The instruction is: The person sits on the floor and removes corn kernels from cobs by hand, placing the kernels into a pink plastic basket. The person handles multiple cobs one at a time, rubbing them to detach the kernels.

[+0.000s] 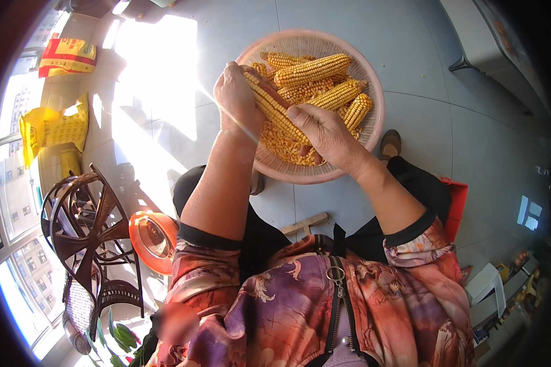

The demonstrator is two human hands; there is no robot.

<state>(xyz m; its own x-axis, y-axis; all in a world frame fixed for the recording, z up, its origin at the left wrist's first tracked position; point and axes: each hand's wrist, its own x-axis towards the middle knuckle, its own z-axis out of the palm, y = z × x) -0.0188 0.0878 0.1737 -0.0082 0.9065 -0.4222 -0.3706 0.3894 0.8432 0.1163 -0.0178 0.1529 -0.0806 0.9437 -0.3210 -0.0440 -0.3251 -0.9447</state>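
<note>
My left hand grips the far end of a dried corn cob. At the cob's near end my right hand is wrapped around it, thumb lying along the top. Rows of yellow kernels still cover the cob's left side, while a reddish strip along its right side is bare. Both hands are above a round pink plastic basket. Several whole corn cobs are piled in its far and right part. Loose kernels cover the basket's bottom on the near side.
Grey floor tiles surround the basket, with a few stray kernels on them. An orange plastic basket and a dark woven chair stand at left. Yellow bags lie by the window. A red object is beside my right leg.
</note>
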